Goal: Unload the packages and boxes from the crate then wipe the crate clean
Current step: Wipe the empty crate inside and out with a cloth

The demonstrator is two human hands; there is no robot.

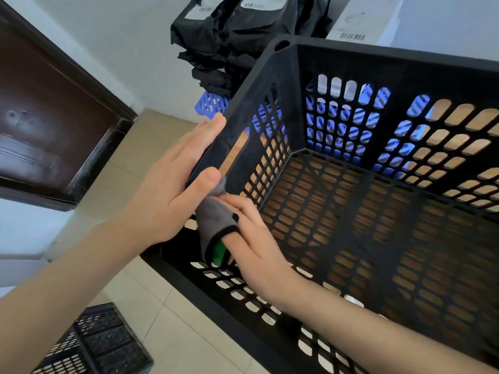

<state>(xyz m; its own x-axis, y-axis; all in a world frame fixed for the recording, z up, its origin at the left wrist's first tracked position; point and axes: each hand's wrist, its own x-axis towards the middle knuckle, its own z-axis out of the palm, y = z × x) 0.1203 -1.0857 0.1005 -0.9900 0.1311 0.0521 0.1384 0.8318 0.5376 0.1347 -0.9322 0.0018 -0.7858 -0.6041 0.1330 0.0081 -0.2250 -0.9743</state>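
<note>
From the head view, the black crate (pixel 391 54) sits right in front of you, empty, with its opening facing up and wood showing through the slotted floor. Its long axis looks to run left to right.

Both your hands are at its left wall. Your left hand (pixel 172 190) clamps that wall, with the fingers laid straight along the outside and the thumb over the rim. Your right hand (pixel 262 244) grips a grey cloth (pixel 213 220) just inside the rim. The cloth lies along the wall, near to far, and its tip touches your left thumb.

The rest of the crate's inside lies to the right and far from both hands. The right hand is nearer, so I judge the wipe will run that way.

The black packages (pixel 243 31) and a white box (pixel 370 20) lie beyond the far wall.
</note>
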